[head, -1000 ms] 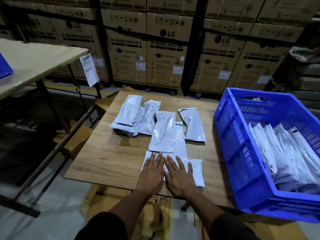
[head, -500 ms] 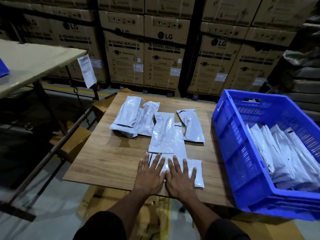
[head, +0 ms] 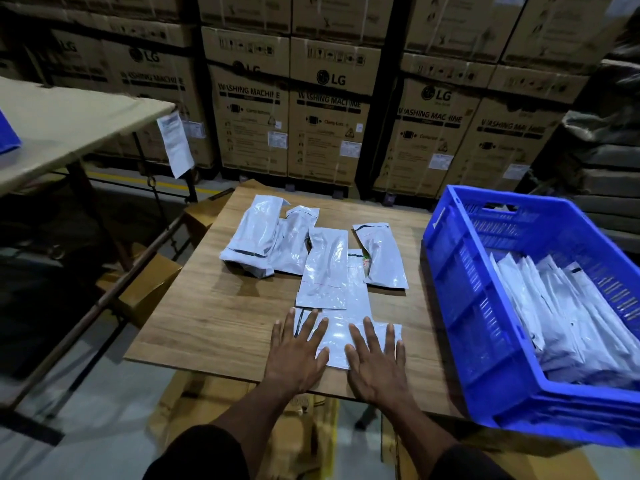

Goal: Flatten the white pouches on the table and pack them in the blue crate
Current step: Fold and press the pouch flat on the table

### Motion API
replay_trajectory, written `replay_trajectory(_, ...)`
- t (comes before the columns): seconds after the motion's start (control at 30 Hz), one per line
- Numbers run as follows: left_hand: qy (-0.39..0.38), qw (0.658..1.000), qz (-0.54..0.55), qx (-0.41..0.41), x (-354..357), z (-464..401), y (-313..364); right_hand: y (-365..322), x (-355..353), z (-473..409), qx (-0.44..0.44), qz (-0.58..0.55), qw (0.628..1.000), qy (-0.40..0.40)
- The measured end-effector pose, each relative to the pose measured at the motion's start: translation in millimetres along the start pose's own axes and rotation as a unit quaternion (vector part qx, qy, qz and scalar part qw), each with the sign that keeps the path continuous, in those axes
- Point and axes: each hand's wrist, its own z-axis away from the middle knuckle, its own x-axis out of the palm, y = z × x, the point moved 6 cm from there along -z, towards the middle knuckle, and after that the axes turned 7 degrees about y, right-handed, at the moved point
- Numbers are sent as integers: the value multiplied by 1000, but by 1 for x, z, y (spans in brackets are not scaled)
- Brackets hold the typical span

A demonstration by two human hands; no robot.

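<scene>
A white pouch (head: 337,336) lies crosswise near the front edge of the wooden table (head: 214,320). My left hand (head: 298,351) presses flat on its left end and my right hand (head: 375,358) presses flat on its right end, fingers spread, with a gap between the hands. Behind it lie several more white pouches: a flat one (head: 323,271), a puffed one (head: 381,258) at the right and two puffed ones (head: 263,233) at the back left. The blue crate (head: 460,306) stands to the right with several white pouches (head: 571,313) stacked inside.
Stacked cardboard washing-machine boxes (head: 329,109) form a wall behind the table. A second, higher table (head: 69,126) stands at the left with a paper sheet (head: 175,143) hanging from its corner. Cardboard boxes (head: 145,289) sit on the floor to the left, below the table.
My two hands, side by side and touching on the middle of the near pouch, have slid apart toward its two ends, uncovering the centre.
</scene>
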Motion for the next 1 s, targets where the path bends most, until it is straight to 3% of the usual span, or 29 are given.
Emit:
replay_trajectory(0.2,10,1000,1,4,0,0,1,9,5,4,32,-10,999,-11)
replay_trajectory(0.47,15,1000,-15,0,2,-2,1,16,2,-4,2,17,999,-51)
replay_trajectory(0.6,13,1000,-15,-4,2,-3,1,-11,-14,-10,-90,68,994,8)
replay_trajectory(0.7,11,1000,-15,4,2,-2,2,-31,-9,-13,-142,65,988,-11)
replay_trajectory(1.0,21,1000,-14,11,-1,2,3,-28,10,-13,-112,4,992,-52)
